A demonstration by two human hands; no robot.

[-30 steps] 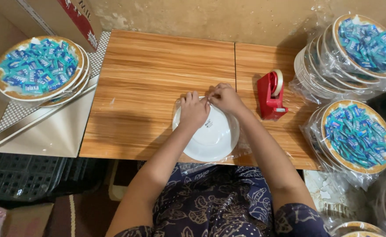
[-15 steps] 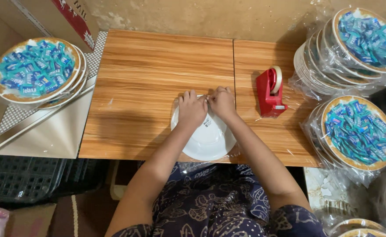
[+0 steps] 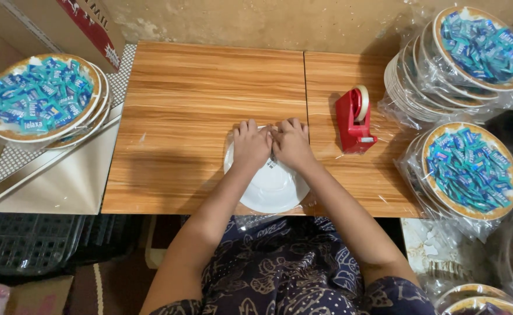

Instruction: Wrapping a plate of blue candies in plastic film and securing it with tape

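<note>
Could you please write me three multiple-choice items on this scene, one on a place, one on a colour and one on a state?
1. Where does the tape dispenger stand relative to the upturned white round plate?
A. To its right on the wooden table
B. On the floor
C. On top of it

2. What colour is the plastic tape dispenser?
A. Green
B. Red
C. Black

3. How are the left hand and right hand placed?
A. Raised in the air
B. Both on the dispenser
C. Both pressed side by side on the plate

Answers: 1 A, the dispenser sits on the wooden table right of the plate; 2 B, its body is plainly red; 3 C, both hands rest flat on the plate's far edge.
</note>
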